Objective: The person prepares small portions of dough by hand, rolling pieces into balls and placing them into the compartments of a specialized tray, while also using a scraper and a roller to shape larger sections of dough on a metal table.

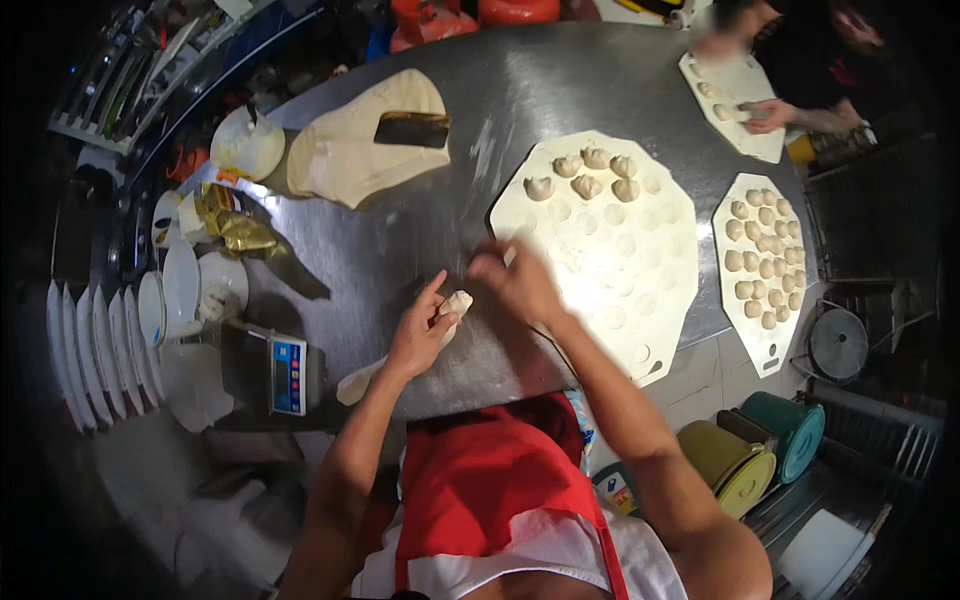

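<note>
My left hand (418,338) is closed around a rope of pale dough. Its torn end (458,303) pokes out past the thumb, and its tail (356,386) lies on the steel table beneath my wrist. Just right of it, my right hand (522,288) hovers over the table by the left edge of a white board (600,275). Motion smears its fingers, so whether it holds anything does not show. At the far end of that board sit several shaped dough pieces (587,186), with round floury marks across the rest of its surface.
A dough sheet (345,150) with a dark blade-like piece (412,130) lies far left. A digital scale (288,375) stands left, near bowls (180,285). Another board (735,290) full of dough pieces is at right. A co-worker's hand (770,116) works at a third board (750,75).
</note>
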The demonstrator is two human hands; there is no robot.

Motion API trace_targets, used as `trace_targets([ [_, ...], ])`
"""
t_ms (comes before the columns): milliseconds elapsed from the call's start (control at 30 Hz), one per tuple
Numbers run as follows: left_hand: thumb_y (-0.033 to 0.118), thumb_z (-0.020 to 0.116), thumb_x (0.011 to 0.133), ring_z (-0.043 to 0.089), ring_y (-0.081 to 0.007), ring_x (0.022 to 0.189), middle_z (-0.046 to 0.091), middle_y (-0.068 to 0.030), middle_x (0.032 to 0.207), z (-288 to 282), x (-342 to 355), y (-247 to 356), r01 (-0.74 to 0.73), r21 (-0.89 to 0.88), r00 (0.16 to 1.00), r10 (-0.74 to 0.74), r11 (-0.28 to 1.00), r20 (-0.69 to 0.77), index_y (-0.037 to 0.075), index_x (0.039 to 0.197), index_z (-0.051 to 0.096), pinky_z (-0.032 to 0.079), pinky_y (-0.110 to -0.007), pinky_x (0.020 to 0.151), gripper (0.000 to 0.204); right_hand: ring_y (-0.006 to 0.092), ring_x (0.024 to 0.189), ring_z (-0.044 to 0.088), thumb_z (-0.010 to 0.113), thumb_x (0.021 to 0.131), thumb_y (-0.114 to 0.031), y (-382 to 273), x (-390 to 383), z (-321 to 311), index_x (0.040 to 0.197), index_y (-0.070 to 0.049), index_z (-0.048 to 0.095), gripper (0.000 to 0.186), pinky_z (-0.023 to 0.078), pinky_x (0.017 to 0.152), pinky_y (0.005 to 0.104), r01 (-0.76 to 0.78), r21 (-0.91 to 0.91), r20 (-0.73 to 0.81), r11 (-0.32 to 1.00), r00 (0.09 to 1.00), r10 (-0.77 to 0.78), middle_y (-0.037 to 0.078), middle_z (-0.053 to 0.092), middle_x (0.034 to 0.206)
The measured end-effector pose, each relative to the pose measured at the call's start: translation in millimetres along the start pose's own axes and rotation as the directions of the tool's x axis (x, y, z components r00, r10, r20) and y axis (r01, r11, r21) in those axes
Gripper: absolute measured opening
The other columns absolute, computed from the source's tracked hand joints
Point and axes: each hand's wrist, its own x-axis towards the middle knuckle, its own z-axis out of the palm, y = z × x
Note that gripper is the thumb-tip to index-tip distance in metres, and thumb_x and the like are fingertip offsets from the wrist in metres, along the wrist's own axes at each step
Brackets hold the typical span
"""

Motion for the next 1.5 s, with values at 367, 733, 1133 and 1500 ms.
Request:
trace_targets([
  [367, 0.033, 0.056, 0.104, 0.066, -0.0521, 0.103, 0.071, -0.0321, 0.103, -29, -11, 37, -0.422, 0.525, 0.898, 0.26, 0.739, 0.356, 0.003, 0.118, 0.065, 0.053, -0.06, 0.089, 0.034, 0.0437, 0.098, 0.073, 0.067, 0.097, -0.06, -82, -68, 18, 0.114, 0.004, 0.068, 0.066, 0.054, 0.089, 0.05, -0.085, -0.288, 0.072, 0.954, 0.991, 0.11, 0.031, 0.073, 0.101],
  [733, 0.02, 0.051, 0.105, 0.073, -0.0372, 0.098, 0.072, -0.0205, 0.104, -2, 101, -102, -0.788, -0.075, 0.593, 0.786, 0.611, 0.174, 0.0, 0.118, 0.06, 0.059, -0.046, 0.083, 0.026, 0.0381, 0.09, 0.066, 0.069, 0.097, -0.029, -101, -62, 66, 0.109, -0.002, 0.069, 0.029, 0.054, 0.086, 0.0478, 0.51, -0.151, 0.085, 0.847, 0.86, -0.503, 0.025, 0.062, 0.11],
  [1133, 0.004, 0.058, 0.102, 0.055, -0.0367, 0.141, 0.055, -0.022, 0.151, 10, 29, -13, -0.093, 0.184, 0.996, 0.094, 0.978, 0.002, 0.008, 0.165, 0.036, 0.042, -0.041, 0.117, 0.067, 0.0457, 0.09, 0.069, 0.078, 0.094, -0.024, 44, 53, -38, 0.122, 0.0, 0.059, 0.041, 0.055, 0.077, 0.0488, 0.14, -0.501, -0.211, 0.854, 0.937, -0.278, 0.025, 0.07, 0.103],
  [1500, 0.016, 0.055, 0.104, 0.074, -0.0322, 0.087, 0.074, -0.0161, 0.089, -13, 19, 34, -0.237, 0.248, 0.927, 0.143, 0.939, 0.348, -0.001, 0.111, 0.064, 0.055, -0.046, 0.084, 0.02, 0.026, 0.074, 0.071, 0.068, 0.102, -0.03, -51, -43, 4, 0.107, 0.002, 0.062, 0.032, 0.057, 0.073, 0.0407, -0.086, -0.208, -0.03, 0.974, 0.996, 0.081, 0.02, 0.071, 0.079],
])
